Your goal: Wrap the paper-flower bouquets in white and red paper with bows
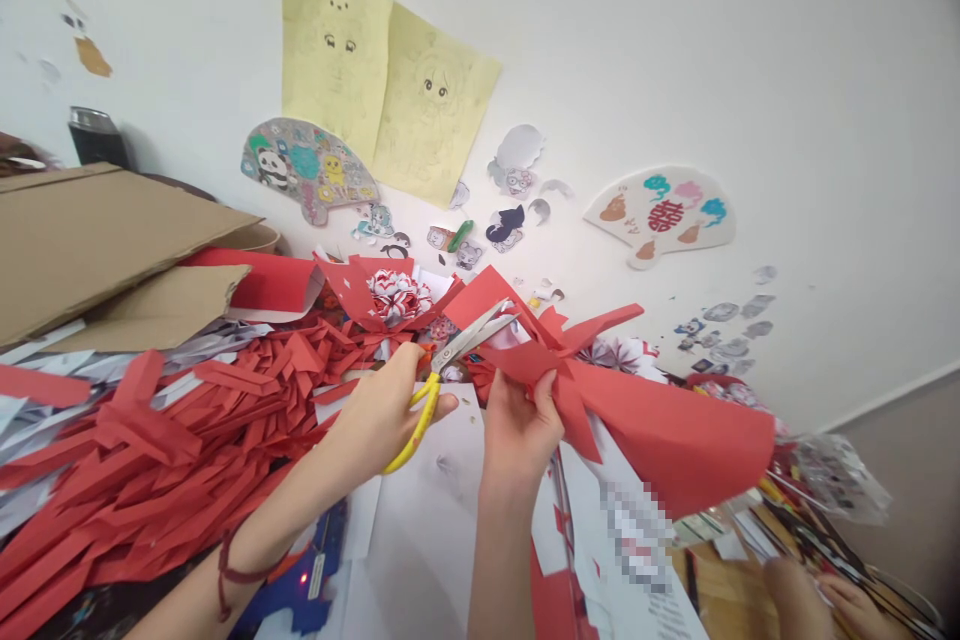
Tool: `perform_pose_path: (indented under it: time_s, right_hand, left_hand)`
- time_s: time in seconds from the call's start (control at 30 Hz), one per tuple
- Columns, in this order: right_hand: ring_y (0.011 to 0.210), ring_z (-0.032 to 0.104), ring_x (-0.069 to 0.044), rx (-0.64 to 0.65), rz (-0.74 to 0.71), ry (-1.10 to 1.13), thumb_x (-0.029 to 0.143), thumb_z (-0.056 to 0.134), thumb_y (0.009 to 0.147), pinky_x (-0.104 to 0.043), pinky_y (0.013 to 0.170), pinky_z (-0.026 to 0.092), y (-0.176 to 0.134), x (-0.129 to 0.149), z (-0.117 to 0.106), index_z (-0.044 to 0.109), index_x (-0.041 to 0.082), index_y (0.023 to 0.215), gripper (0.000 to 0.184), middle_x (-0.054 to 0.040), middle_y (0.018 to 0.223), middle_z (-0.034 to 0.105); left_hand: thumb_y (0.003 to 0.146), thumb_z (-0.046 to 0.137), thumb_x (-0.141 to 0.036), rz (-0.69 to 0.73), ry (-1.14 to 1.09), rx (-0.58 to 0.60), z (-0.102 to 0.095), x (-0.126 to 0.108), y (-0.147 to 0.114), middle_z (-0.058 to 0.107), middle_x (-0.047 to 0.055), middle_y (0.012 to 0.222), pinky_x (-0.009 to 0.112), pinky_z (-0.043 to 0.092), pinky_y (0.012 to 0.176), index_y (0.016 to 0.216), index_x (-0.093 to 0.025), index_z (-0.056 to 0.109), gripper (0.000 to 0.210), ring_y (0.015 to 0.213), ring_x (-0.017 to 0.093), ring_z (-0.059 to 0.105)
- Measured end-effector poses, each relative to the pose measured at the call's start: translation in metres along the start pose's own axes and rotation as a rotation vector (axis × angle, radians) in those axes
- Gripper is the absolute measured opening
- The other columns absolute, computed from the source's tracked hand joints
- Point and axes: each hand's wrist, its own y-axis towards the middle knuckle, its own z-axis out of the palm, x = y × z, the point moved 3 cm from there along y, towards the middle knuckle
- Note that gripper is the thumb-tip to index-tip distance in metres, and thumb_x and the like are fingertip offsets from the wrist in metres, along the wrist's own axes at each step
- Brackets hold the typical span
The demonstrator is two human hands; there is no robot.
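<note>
Wall (pixel 825 70), white, is rising behind the work. Red paper strips (pixel 172 465) are lying heaped at left. Folded red paper (pixel 660 420) is spreading right of centre, and a white sheet (pixel 420 530) is lying lower at centre. The right hand (pixel 521 430) is pinching the red paper toward its left end, thumb and fingers clamped on it. The left hand (pixel 379 415) is gripping yellow-handled scissors (pixel 456 348), whose blades are crossing the paper. A dark red cord (pixel 225 565) is circling the left wrist.
</note>
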Motion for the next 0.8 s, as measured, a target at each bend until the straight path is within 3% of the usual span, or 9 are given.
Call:
perform_pose_path:
  time_s: [0.13, 0.37, 0.8]
  right_hand:
    - [0.129, 0.054, -0.016, 0.003, 0.007, -0.013, 0.029, 0.059, 0.084, -0.041, 0.122, 0.027, 0.0, -0.001, -0.001, 0.063, 0.032, 0.116, 0.032, 0.0032, 0.136, 0.059]
    - [0.124, 0.058, -0.02, 0.086, 0.01, -0.024, 0.032, 0.062, 0.082, -0.048, 0.12, 0.03, 0.004, -0.006, -0.004, 0.064, 0.032, 0.114, 0.032, 0.0018, 0.132, 0.062]
    - [0.123, 0.059, -0.023, 0.065, -0.017, -0.05, 0.03, 0.062, 0.082, -0.051, 0.116, 0.036, 0.003, -0.008, -0.004, 0.063, 0.031, 0.118, 0.036, -0.0029, 0.13, 0.063]
  left_hand:
    - [0.084, 0.051, -0.043, -0.058, 0.003, -0.019, -0.003, 0.001, -0.001, 0.05, -0.004, 0.071, 0.025, 0.027, 0.058, 0.084, -0.025, 0.029, 0.028, 0.061, 0.018, 0.052]
    - [0.086, 0.05, -0.044, -0.006, 0.004, -0.034, -0.009, -0.005, 0.004, 0.049, -0.004, 0.069, 0.026, 0.026, 0.058, 0.078, -0.024, 0.03, 0.029, 0.059, 0.017, 0.046]
    - [0.088, 0.05, -0.053, 0.061, 0.03, -0.028, -0.014, -0.003, 0.009, 0.054, -0.003, 0.07, 0.025, 0.026, 0.059, 0.074, -0.023, 0.035, 0.036, 0.061, 0.016, 0.05]
